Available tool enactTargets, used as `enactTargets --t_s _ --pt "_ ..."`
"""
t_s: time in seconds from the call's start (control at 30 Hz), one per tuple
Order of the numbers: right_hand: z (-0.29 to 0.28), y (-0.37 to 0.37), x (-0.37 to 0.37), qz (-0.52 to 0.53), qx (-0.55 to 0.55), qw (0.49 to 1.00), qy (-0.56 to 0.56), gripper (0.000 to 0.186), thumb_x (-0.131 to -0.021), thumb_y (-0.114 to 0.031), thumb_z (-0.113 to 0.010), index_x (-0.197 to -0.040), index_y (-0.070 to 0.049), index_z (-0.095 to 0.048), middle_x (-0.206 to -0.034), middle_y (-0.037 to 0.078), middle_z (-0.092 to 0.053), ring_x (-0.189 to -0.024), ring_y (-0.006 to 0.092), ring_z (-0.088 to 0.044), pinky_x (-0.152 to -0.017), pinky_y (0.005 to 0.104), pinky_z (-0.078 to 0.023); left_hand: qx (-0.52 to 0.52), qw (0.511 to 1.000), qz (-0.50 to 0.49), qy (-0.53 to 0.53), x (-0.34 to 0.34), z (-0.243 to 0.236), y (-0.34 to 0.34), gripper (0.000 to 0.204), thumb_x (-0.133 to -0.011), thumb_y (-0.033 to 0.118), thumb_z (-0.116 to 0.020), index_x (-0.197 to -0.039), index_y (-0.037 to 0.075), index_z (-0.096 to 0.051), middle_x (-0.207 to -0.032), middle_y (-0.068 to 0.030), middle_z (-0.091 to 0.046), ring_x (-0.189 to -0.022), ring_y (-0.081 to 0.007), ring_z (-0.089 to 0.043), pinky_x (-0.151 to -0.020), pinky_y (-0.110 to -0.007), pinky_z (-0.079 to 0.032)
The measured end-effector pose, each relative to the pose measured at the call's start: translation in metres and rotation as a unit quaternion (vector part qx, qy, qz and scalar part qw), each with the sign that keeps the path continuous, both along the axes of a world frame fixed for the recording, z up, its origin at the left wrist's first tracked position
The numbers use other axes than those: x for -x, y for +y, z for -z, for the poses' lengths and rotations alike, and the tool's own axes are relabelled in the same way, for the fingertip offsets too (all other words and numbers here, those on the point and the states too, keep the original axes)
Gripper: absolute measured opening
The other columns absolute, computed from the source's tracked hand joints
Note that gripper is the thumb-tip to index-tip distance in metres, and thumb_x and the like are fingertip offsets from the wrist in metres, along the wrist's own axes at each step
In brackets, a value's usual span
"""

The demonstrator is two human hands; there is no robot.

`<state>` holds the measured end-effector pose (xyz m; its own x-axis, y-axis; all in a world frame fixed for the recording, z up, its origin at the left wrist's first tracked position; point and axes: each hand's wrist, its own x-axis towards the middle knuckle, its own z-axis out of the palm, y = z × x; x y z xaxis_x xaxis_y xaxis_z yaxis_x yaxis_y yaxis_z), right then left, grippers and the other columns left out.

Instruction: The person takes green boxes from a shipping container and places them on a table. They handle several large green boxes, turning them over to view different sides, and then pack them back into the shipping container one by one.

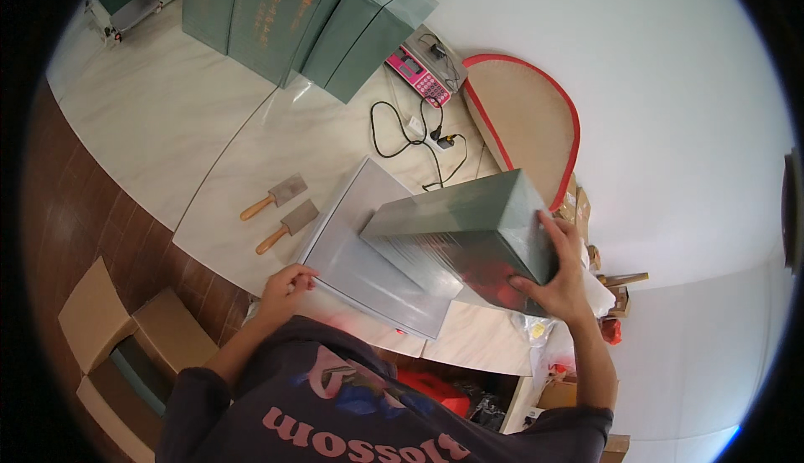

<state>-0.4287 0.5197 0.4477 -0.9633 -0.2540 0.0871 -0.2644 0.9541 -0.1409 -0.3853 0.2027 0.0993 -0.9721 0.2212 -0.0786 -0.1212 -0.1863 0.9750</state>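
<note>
A dark green box (452, 228) in clear, glossy film leans over a light grey flat metal plate (347, 266), its lower edge towards the plate. My right hand (561, 274) grips the box's right end, with the thumb on the near side and the fingers over the end face. At the plate's near left corner is my left hand (289, 287), fingers loosely bent and somewhat apart, holding nothing that I can see. Beyond the plate's left edge lie two scrapers with wooden handles, the farther scraper (275, 196) and the nearer scraper (288, 227).
Several wrapped green boxes (276, 23) stand at the back. A pink scale (423, 69), a black cable (374, 124) and a red-edged beige mat (528, 119) are by the wall. An open cardboard carton (167, 333) stands at the lower left, below the marble-patterned table (213, 228).
</note>
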Motion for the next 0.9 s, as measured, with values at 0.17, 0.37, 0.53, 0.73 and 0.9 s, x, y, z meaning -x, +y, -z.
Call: enactTargets --t_s 0.17,0.37,0.53,0.73,0.9 --pt "-0.037 0.039 -0.038 0.14 0.332 0.933 0.005 0.106 -0.06 -0.058 -0.079 -0.136 0.002 -0.037 -0.12 0.013 -0.052 -0.109 0.0237 -0.053 -0.092 0.036 -0.044 -0.12 0.992 0.014 -0.034 0.04 -0.01 0.045 0.038 -0.101 0.03 -0.039 -0.123 0.001 -0.052 -0.113 -0.0103 -0.06 -0.107 -0.0168 -0.057 -0.092 -0.032 -0.043" --pt "0.075 0.282 -0.213 0.333 0.563 0.733 0.185 0.068 -0.089 -0.054 -0.05 -0.134 -0.005 -0.043 -0.124 0.013 -0.053 -0.111 0.028 -0.053 -0.095 0.0415 -0.044 -0.26 0.809 0.494 -0.183 0.059 -0.108 0.134 0.071 -0.098 0.056 -0.02 -0.143 0.002 -0.031 -0.143 -0.0109 -0.039 -0.133 -0.024 -0.034 -0.112 -0.04 -0.023" --pt "0.192 0.162 -0.245 0.501 0.713 0.486 0.064 0.065 -0.092 -0.055 -0.04 -0.139 -0.009 -0.04 -0.133 0.013 -0.048 -0.117 0.0309 -0.05 -0.097 0.0461 -0.043 -0.219 0.804 0.546 -0.08 0.044 -0.169 0.148 0.08 -0.095 0.062 -0.024 -0.15 0.009 0.0 -0.155 -0.0094 -0.007 -0.142 -0.0247 -0.01 -0.113 -0.038 -0.014" --pt "0.32 0.122 -0.319 0.462 0.808 0.356 0.077 0.074 -0.089 -0.062 -0.04 -0.138 -0.007 -0.041 -0.128 0.016 -0.052 -0.113 0.0338 -0.053 -0.098 0.0468 -0.043 -0.19 0.8 0.569 0.0 0.035 -0.169 0.197 0.078 -0.097 0.056 -0.022 -0.147 0.009 0.014 -0.155 -0.0105 0.01 -0.143 -0.0227 0.006 -0.114 -0.037 -0.005" --pt "0.363 0.097 -0.328 0.483 0.812 0.305 0.116 0.075 -0.088 -0.063 -0.041 -0.137 -0.006 -0.041 -0.129 0.015 -0.052 -0.113 0.0334 -0.053 -0.097 0.047 -0.043 -0.164 0.795 0.583 0.02 0.026 -0.184 0.219 0.079 -0.098 0.053 -0.025 -0.146 0.005 0.015 -0.155 -0.0107 0.01 -0.143 -0.0216 0.005 -0.114 -0.035 -0.003"
